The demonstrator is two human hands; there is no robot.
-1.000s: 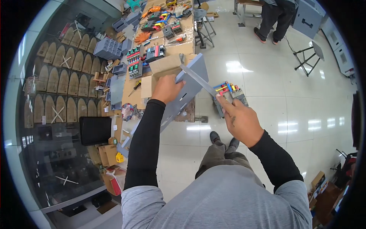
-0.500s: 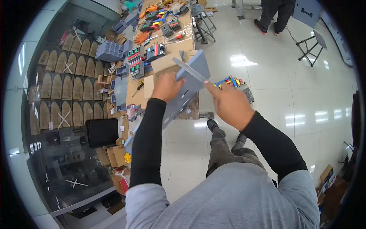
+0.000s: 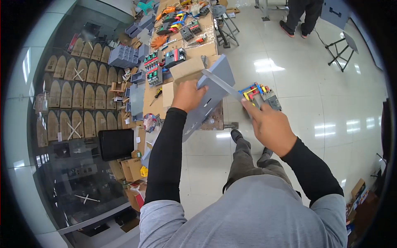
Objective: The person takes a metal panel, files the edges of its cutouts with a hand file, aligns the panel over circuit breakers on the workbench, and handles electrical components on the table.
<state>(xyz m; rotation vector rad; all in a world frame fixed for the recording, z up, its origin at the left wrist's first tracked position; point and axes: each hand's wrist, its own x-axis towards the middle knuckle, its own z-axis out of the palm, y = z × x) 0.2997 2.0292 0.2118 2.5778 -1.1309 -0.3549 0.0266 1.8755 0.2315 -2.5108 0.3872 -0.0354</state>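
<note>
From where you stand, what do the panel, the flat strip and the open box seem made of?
Panel: perhaps painted metal or plastic; the even, smooth blue-grey surface with slots suits either.
Strip: probably bare metal; it looks silvery-grey, thin and straight-edged.
Box: likely plain cardboard; matte brown with folded flaps.

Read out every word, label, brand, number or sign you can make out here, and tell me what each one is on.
None can be read.
Circuit breakers on the table: any markings too small.
White slip at the glass wall: too small and blurred.
White crosses there: plain shapes, no lettering seen.
Grey panel in the left hand, metal bar in the right hand: no writing visible.
</note>
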